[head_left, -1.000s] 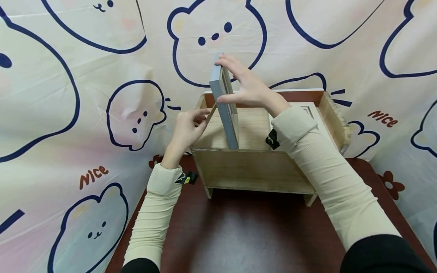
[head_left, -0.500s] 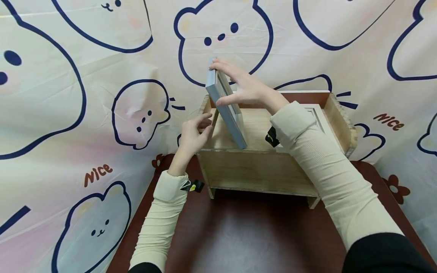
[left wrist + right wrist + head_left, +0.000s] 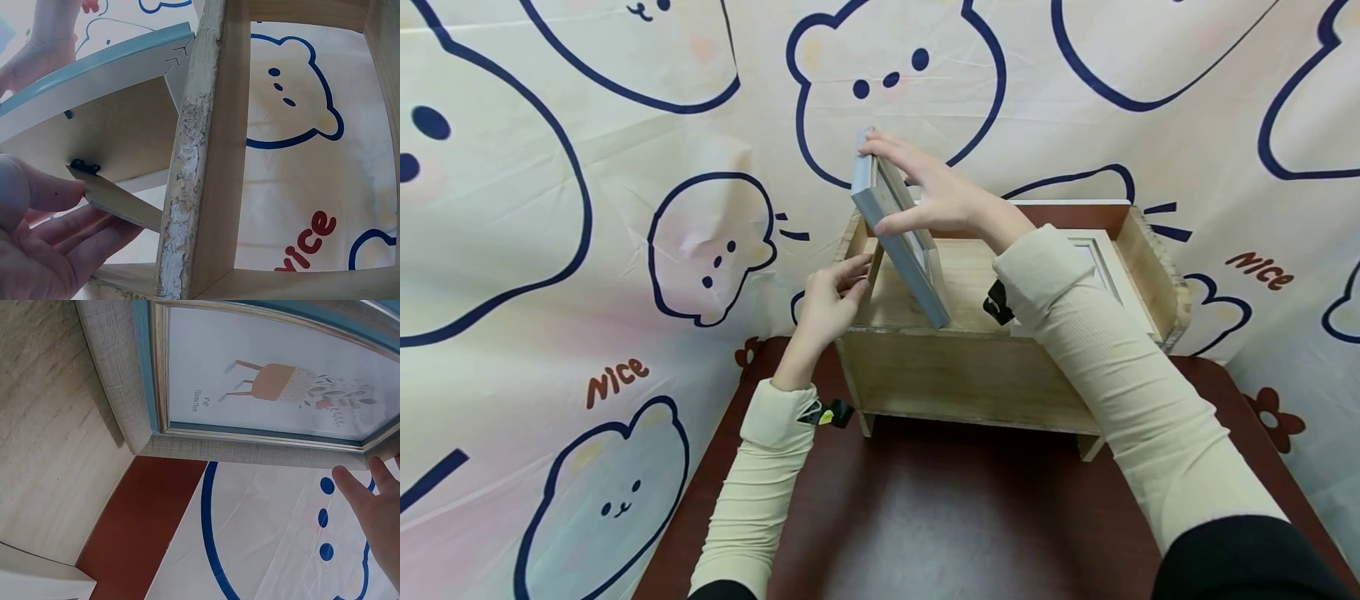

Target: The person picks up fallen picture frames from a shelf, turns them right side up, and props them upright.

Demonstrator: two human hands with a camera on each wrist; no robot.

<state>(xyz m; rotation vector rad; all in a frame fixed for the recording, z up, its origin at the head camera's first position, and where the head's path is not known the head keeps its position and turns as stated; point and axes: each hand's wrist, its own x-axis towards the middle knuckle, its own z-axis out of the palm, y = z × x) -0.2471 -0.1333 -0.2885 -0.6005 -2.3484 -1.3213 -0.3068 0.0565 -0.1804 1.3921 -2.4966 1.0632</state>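
Note:
A picture frame [image 3: 912, 271] with a blue-grey edge stands tilted left on top of the wooden shelf unit [image 3: 970, 371]. My right hand [image 3: 949, 198] grips it, fingers over the upper edge and thumb lower on the near side. Its front holds a print [image 3: 275, 387] of a plant on a legged stool, seen sideways in the right wrist view. From the brown back panel juts a hinged support leg [image 3: 125, 203]. My left hand [image 3: 831, 304] pinches this leg, thumb on one face and fingers behind it, beside the unit's left side board [image 3: 194, 137].
A second, white frame [image 3: 1111, 271] lies flat on the right part of the shelf top, partly behind my right sleeve. Raised boards edge the unit's sides and back. It stands on a dark red table [image 3: 970, 517] against a printed cloth [image 3: 700, 250].
The frame leans further left, its lower edge moved right. My left fingers drew back from the leg half a second ago and are around it again, with the leg further out.

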